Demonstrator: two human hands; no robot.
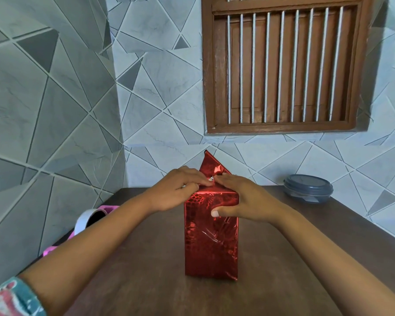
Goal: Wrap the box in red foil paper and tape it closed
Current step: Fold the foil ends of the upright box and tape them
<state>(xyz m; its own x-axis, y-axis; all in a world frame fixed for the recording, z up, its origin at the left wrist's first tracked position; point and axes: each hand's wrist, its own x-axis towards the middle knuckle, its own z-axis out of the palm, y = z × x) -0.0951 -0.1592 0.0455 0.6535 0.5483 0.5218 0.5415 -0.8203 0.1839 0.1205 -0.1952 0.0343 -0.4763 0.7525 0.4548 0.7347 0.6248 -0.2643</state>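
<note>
A tall box wrapped in shiny red foil paper (211,245) stands upright in the middle of the brown table (146,281). A strip of clear tape runs down its near face. A pointed red foil flap (211,166) sticks up behind its top end. My left hand (180,190) lies on the top from the left, its fingers pressing the folded foil down. My right hand (242,197) covers the top right corner, fingers flat on the fold and thumb pressed against the near face.
A roll of white tape (88,221) lies at the table's left edge beside something pink (107,208). A round grey lidded container (308,188) sits at the back right by the tiled wall. A brown barred window is above.
</note>
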